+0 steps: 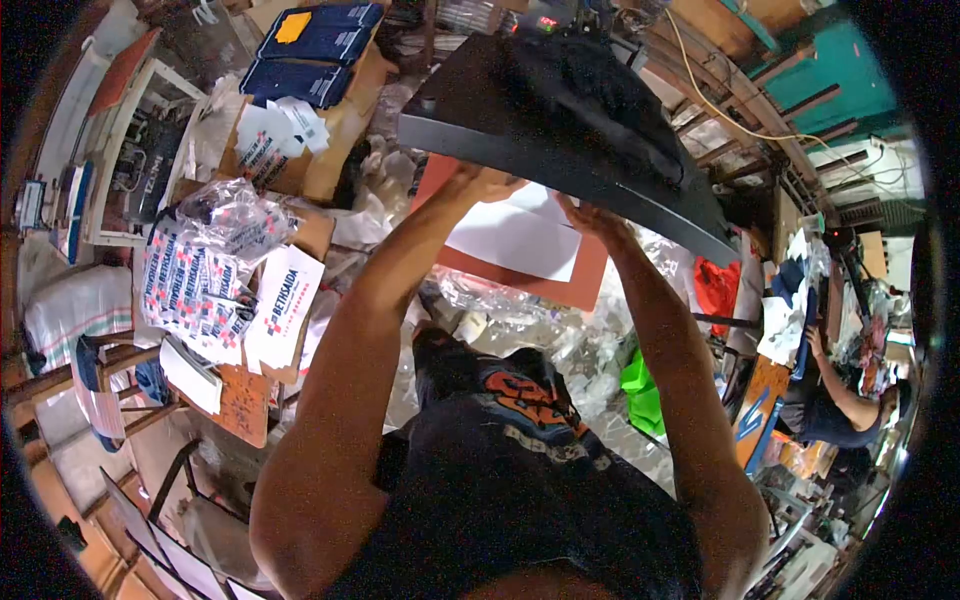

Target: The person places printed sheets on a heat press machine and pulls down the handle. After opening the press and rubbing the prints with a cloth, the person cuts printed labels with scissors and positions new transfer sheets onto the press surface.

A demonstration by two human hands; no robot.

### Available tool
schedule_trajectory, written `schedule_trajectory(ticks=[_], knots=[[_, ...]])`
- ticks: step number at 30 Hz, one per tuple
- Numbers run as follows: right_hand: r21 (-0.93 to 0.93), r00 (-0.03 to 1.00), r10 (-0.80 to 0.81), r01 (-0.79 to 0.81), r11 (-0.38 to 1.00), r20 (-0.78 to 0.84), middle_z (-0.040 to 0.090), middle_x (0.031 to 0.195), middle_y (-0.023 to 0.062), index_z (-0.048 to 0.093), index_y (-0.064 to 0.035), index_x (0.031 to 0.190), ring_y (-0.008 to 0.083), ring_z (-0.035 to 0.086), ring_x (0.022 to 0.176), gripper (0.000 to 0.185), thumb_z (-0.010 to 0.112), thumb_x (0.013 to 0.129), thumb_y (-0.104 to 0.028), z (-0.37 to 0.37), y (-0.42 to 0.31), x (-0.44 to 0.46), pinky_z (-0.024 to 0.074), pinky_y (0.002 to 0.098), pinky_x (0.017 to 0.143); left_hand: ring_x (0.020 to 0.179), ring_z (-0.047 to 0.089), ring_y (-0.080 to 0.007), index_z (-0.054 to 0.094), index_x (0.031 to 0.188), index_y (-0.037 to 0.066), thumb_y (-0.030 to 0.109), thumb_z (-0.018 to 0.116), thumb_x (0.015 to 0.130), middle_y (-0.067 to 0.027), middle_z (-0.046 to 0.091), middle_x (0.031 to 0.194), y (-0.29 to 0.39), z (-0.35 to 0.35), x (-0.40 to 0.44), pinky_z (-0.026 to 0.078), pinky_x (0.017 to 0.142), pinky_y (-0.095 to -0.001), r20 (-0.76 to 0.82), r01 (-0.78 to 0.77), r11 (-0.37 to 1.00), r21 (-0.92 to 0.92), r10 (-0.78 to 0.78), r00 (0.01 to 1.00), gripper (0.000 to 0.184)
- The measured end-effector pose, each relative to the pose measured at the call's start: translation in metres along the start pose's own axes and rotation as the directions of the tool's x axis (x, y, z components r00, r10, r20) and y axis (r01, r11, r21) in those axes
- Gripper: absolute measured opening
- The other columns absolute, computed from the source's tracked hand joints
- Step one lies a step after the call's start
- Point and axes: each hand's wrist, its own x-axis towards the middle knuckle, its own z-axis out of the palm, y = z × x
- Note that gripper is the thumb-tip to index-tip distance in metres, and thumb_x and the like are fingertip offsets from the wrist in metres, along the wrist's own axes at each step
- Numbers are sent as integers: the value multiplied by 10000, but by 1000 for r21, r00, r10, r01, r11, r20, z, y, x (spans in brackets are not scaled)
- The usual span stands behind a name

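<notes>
A white sheet (520, 238) lies on a reddish-brown board (515, 277), under the front edge of a large black panel (560, 110). My left hand (485, 184) is at the left part of the sheet, just below the panel's edge, its fingers partly hidden. On the right side, my right hand (592, 218) is at the sheet's edge, also close under the panel. Whether either hand pinches the sheet cannot be made out.
Printed sheets and plastic bags (195, 280) lie at the left. Dark blue folded items (310, 50) rest on cardboard at the upper left. A green bag (642, 393) and a red bag (716, 290) are to the right. Another person (840, 400) works at the far right.
</notes>
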Motion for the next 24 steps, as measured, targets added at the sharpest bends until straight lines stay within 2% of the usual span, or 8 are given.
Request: schedule_trajectory(ticks=[1,3,6,9,12,20,22,24], knots=[[-3,1000,-8,8,1000,-5,240,1678,225,364,-148,1603,439,234,1537,817,456,989,-679,28,15,11,195,563,1245,1389,448,-327,482,1421,98,472,420,1051,-108,473,1516,5,3,0,345,1204,-477,168,-254,860,444,199,966,530],[-96,858,-408,399,912,-311,472,1545,194,510,-124,1484,411,415,1417,549,523,1040,-446,93,55,41,317,548,1196,1433,419,-348,495,1443,89,482,375,1057,-134,463,1545,74,43,-5,332,1218,-487,-12,-5,-91,996,-182,983,563],[-469,693,-601,409,783,-398,437,1561,236,468,-82,1515,449,388,1433,650,493,1032,-516,88,88,46,282,566,1201,1482,363,-387,477,1496,86,487,429,1034,-174,419,1592,115,73,-5,317,1221,-513,-162,163,-39,986,-472,867,613],[-757,447,-798,326,566,-404,401,1576,278,426,-39,1546,487,361,1450,757,463,1023,-585,90,66,58,247,585,1207,1512,312,-407,449,1539,95,545,500,987,-209,375,1619,82,59,-3,228,1256,-517,-88,98,31,995,-247,965,713],[-184,935,-258,217,959,-242,391,1569,294,401,-40,1560,495,355,1445,756,437,1035,-583,59,2,28,242,598,1196,1527,294,-383,447,1537,78,560,524,968,-206,373,1621,84,64,-20,166,1268,-534,-132,137,12,991,-201,971,750],[164,975,-157,183,969,-158,246,1662,266,297,-64,1611,454,182,1552,808,369,1040,-632,40,-43,1,116,654,1220,1568,217,-318,402,1557,30,531,507,962,-176,315,1660,63,67,-26,86,1285,-528,-37,59,-240,969,94,995,785],[-509,690,-559,311,802,-459,494,1494,254,469,-42,1507,460,429,1394,671,382,1066,-540,79,-18,16,260,630,1159,1559,247,-325,429,1539,29,497,509,960,-182,353,1640,52,60,-30,79,1286,-537,28,34,-319,947,189,982,749],[-293,816,-383,274,916,-434,373,1605,230,385,-72,1571,425,347,1479,712,344,1066,-572,62,-44,2,194,676,1177,1553,265,-330,444,1528,30,479,504,963,-186,358,1637,56,57,-26,83,1284,-543,-17,55,-279,959,136,991,725]])
